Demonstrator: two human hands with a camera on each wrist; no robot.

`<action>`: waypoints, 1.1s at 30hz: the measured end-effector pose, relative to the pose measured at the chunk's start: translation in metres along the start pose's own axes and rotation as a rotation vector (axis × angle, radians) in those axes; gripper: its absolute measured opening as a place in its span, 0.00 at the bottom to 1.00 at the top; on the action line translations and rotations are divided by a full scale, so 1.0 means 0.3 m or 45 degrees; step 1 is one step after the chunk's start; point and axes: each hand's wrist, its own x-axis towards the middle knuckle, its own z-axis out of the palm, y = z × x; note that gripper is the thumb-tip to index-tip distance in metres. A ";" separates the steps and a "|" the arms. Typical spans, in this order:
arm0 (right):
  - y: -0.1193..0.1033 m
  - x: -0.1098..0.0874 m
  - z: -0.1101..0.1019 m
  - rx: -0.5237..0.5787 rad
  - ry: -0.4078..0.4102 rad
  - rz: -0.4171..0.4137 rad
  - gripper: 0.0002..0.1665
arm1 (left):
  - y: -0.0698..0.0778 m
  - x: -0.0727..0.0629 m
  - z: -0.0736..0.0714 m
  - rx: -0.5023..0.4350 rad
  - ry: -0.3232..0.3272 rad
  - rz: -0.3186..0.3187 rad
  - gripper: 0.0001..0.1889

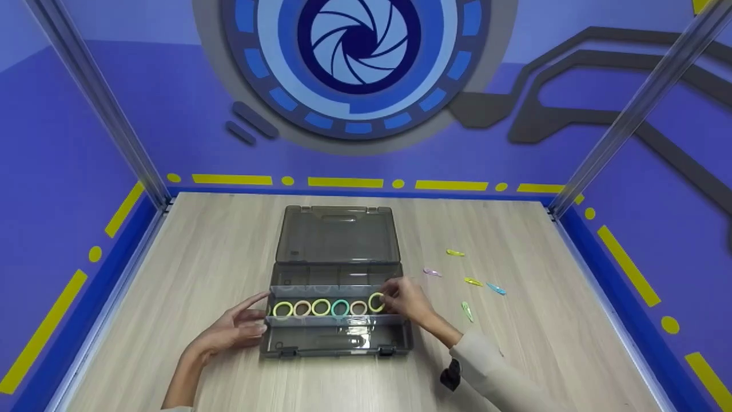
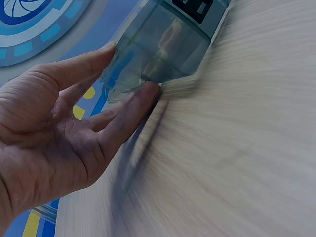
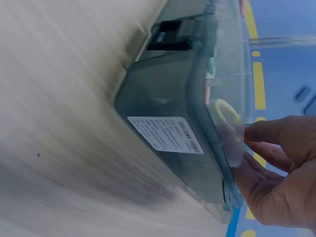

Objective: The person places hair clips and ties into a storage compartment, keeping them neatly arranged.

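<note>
A smoky see-through organizer box (image 1: 337, 337) stands open on the table. Several hair ties lie in a row in its middle compartment, among them a green hair tie (image 1: 340, 309). At the right end of this row, my right hand (image 1: 409, 298) pinches a yellow hair tie (image 1: 373, 302) that stands slightly tilted. In the right wrist view the fingertips reach over the box's end, and this hair tie (image 3: 227, 113) shows through the clear wall. My left hand (image 1: 226, 329) touches the box's left end with fairly straight fingers, thumb and fingertips at its corner (image 2: 148, 74).
Several snap hair clips lie right of the box, including a pink clip (image 1: 432, 272), a blue clip (image 1: 496, 289) and a green clip (image 1: 467, 311). The box's lid (image 1: 338, 234) is folded back toward the rear wall. A white label (image 3: 165, 134) is on the box's side.
</note>
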 end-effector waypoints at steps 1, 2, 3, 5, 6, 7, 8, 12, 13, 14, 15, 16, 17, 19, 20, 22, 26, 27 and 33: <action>0.000 0.000 0.007 -0.059 0.013 -0.015 0.06 | 0.000 0.000 0.001 0.004 0.005 -0.009 0.45; 0.000 0.000 0.013 -0.114 0.028 -0.030 0.05 | 0.000 0.000 0.003 0.007 0.009 -0.016 0.45; 0.000 -0.001 0.018 -0.163 0.042 -0.047 0.04 | 0.000 0.001 0.004 0.005 0.019 -0.026 0.45; 0.000 -0.002 0.027 -0.243 0.059 -0.058 0.04 | 0.000 0.002 0.006 0.004 0.029 -0.042 0.44; 0.000 -0.003 0.031 -0.269 0.065 -0.058 0.03 | -0.001 0.003 0.006 0.002 0.031 -0.047 0.44; 0.000 -0.003 0.033 -0.290 0.067 -0.064 0.03 | -0.002 0.004 0.006 0.000 0.030 -0.050 0.44; 0.000 -0.004 0.035 -0.303 0.068 -0.065 0.03 | -0.002 0.004 0.006 -0.003 0.027 -0.051 0.44; -0.002 -0.002 0.037 -0.350 0.068 -0.085 0.03 | -0.004 0.005 0.003 -0.006 0.009 -0.033 0.45; -0.003 -0.002 0.037 -0.360 0.069 -0.094 0.03 | -0.004 0.005 0.002 -0.006 0.008 -0.030 0.45; -0.005 -0.002 0.036 -0.364 0.069 -0.099 0.03 | -0.003 0.005 0.002 -0.006 0.008 -0.029 0.45; -0.008 -0.003 0.034 -0.360 0.068 -0.106 0.04 | -0.003 0.005 0.001 -0.006 0.008 -0.027 0.45; -0.011 -0.003 0.031 -0.351 0.067 -0.111 0.04 | -0.002 0.005 0.000 -0.004 0.010 -0.026 0.45; -0.016 -0.005 0.026 -0.331 0.065 -0.115 0.04 | -0.002 0.005 0.000 -0.003 0.012 -0.024 0.45; -0.027 -0.009 0.012 -0.278 0.056 -0.132 0.05 | -0.001 0.005 -0.002 -0.002 0.011 -0.017 0.45; -0.033 -0.011 0.002 -0.246 0.050 -0.132 0.06 | 0.001 0.006 -0.002 0.000 0.007 -0.008 0.45; -0.043 -0.016 -0.024 -0.197 0.045 -0.135 0.07 | 0.001 0.007 -0.002 0.006 -0.004 0.014 0.44; -0.054 -0.023 -0.088 -0.130 0.060 -0.113 0.07 | 0.002 0.008 -0.002 0.007 -0.021 0.031 0.44; -0.053 -0.025 -0.104 -0.121 0.071 -0.101 0.07 | 0.003 0.007 -0.001 0.004 -0.019 0.028 0.44; -0.024 -0.037 -0.195 -0.049 0.109 -0.015 0.08 | 0.001 0.004 0.003 -0.011 0.027 -0.024 0.45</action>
